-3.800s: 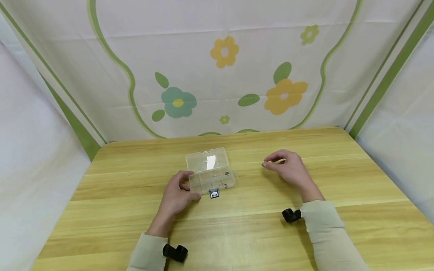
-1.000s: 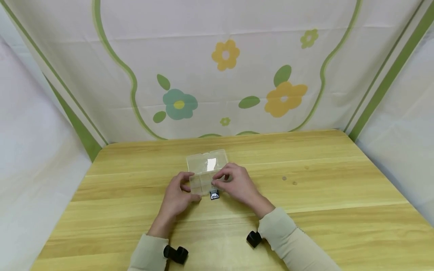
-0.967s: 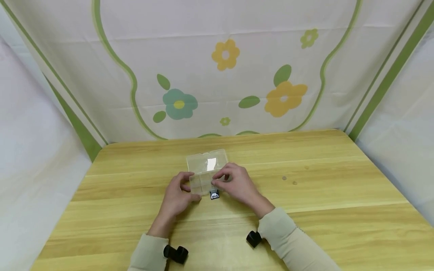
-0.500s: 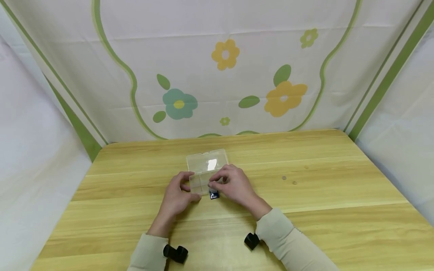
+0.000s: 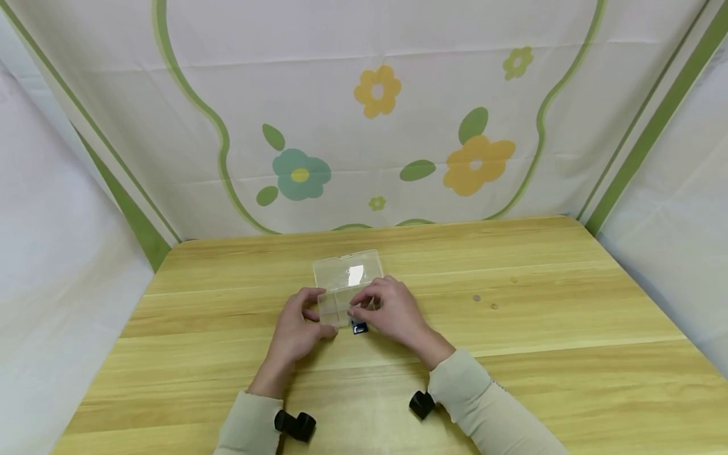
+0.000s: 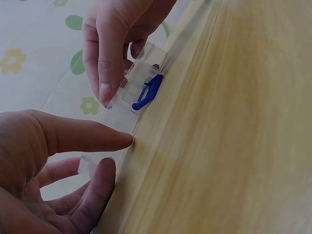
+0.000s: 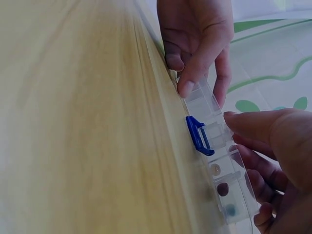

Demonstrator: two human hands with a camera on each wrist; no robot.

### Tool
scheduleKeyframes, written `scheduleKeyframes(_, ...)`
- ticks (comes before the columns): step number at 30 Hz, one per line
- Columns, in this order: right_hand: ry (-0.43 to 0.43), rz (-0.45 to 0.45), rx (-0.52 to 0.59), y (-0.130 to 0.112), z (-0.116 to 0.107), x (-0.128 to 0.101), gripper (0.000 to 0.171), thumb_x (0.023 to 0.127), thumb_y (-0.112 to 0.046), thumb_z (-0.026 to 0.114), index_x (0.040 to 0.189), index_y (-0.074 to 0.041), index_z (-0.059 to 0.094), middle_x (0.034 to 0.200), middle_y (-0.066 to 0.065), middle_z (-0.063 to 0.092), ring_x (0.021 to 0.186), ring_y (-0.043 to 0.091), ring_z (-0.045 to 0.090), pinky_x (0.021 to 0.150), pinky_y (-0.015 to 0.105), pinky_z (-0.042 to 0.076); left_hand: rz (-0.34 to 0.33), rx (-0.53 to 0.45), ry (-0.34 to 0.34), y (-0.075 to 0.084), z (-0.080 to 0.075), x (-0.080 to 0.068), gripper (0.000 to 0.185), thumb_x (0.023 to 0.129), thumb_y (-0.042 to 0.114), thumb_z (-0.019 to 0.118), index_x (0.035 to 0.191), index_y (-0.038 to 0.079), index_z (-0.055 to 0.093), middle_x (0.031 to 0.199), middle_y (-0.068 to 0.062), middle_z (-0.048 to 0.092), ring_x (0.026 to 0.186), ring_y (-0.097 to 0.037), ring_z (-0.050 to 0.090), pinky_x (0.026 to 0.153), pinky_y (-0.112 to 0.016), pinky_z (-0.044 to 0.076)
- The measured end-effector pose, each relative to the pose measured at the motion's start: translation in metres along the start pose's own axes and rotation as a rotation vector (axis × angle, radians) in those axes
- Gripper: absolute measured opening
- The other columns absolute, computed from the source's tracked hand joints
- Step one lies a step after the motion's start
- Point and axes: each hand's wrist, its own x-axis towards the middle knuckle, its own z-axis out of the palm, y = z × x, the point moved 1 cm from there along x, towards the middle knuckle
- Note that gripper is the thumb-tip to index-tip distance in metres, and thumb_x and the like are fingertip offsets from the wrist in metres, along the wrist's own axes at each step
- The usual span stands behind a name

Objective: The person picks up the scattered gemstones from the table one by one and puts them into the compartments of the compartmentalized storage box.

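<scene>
Head view gives me, nearest, the left sleeve [image 5: 250, 420] with its black wrist camera [image 5: 294, 426] and the right sleeve [image 5: 469, 385] with its own. Beyond the cuffs, the left hand [image 5: 297, 321] grips the left end of a clear compartment box [image 5: 328, 304], thumb at the front edge, index finger at the back, the box's end between them. The box rests near the middle of the wooden table [image 5: 569, 392]. A blue latch [image 7: 195, 132] juts from its front side, and the right hand [image 5: 391, 309] is over the right part, thumb and fingertips narrow, close together; my angle there is poor, so I can't tell whether they pinch anything. Through the clear wall, right wrist view shows me a pale round piece [image 7: 215, 169], a dark one [image 7: 223, 189] and what looks like a greenish one [image 7: 230, 210]. The clear lid [image 5: 330, 273] is folded back behind the box, a bright reflection on it. Well off to the right, three small discs [image 5: 476, 298] lie on the wood, apart from one another. Farthest, a white cloth [image 5: 318, 95] printed with flowers and leaves hangs behind the table.
</scene>
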Motion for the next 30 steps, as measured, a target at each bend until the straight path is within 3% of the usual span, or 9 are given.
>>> scheduleKeyframes(30,-0.018,-0.008,0.056,0.0038,-0.0046,-0.0008,0.008,0.089,-0.025,0.089,0.096,-0.023,0.084,0.088,-0.012,0.073,0.087,0.010,0.059,0.077,0.025,0.049,0.012,-0.001,-0.004,0.0006,-0.0007,-0.0002,0.076,0.069,0.000,0.095,0.139,0.009,0.067,0.137,-0.019,0.062,0.101,-0.028,0.065,0.078,-0.031,0.050)
